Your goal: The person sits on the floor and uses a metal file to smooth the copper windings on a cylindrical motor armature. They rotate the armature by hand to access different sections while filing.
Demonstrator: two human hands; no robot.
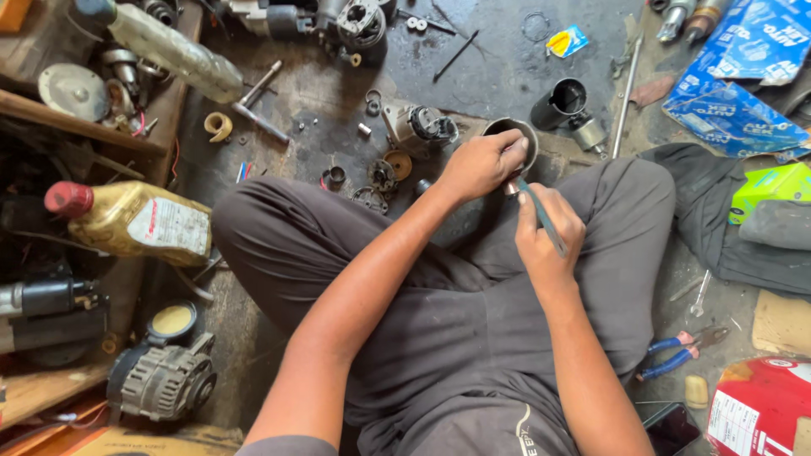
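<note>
Two hands busy: left hand [481, 165] grips dark metal cylinder [512, 135], open-ended; right hand [547, 241] pinches thin tool [541, 215].

I have one view only, from the head: it looks straight down, close over my lap and both forearms, with the floor [507, 59] at the far edge

Oil bottle [131, 221], alternator [162, 380], blue-handled pliers [676, 352] nr legs.
</note>
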